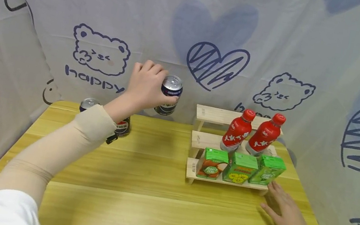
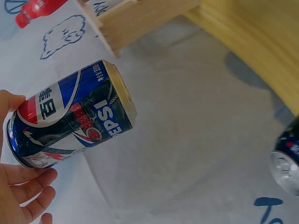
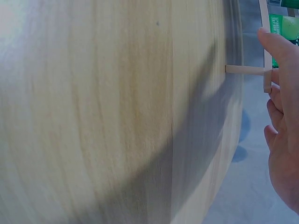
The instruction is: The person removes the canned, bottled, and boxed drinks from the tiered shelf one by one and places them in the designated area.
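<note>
Head view showed the left hand pinching a can, the right hand thumb-out; likely a transfer, needing controlled lowering next.

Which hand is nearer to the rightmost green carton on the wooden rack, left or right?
Right. The right hand is by the rack, close below the carton; the left hand is farther off, raised left of the rack, holding a can.
</note>
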`<state>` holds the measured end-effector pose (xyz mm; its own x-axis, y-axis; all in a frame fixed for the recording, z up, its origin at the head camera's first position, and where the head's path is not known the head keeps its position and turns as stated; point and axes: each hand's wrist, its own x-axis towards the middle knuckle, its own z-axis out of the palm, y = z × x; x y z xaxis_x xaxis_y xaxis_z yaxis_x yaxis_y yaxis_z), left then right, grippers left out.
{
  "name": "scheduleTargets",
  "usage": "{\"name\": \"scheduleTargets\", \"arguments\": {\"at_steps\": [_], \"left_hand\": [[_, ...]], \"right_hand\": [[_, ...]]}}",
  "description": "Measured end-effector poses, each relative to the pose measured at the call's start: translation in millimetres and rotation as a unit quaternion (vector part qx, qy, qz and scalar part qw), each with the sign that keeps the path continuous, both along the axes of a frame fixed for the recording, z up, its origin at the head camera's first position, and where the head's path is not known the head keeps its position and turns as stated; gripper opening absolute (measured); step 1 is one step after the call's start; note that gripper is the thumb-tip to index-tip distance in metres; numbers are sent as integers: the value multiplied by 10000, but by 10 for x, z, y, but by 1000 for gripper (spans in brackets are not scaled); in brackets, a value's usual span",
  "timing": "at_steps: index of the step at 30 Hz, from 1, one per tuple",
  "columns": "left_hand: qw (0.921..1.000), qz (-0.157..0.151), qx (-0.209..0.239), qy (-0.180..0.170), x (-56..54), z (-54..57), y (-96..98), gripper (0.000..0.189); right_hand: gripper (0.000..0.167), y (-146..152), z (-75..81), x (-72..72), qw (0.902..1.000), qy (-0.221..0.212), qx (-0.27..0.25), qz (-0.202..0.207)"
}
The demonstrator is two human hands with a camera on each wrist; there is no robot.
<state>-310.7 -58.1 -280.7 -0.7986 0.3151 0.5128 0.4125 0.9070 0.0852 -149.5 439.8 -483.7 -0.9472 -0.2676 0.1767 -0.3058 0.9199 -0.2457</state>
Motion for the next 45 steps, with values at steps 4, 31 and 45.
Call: {"name": "scheduleTargets", "arguments": {"at_steps": [4, 31, 45], "left_hand": [[10000, -24, -51, -73, 14, -133, -53, 72], [9991, -203, -256, -252, -42, -1070, -205, 75], [9967, -1, -487, -645, -183, -1400, -223, 76]], "right_hand": [[72, -6, 11, 0, 10000, -36, -34, -17], [72, -20, -13, 3, 9999, 129, -82, 26], [71, -32, -18, 15, 9997, 58, -217, -9]]}}
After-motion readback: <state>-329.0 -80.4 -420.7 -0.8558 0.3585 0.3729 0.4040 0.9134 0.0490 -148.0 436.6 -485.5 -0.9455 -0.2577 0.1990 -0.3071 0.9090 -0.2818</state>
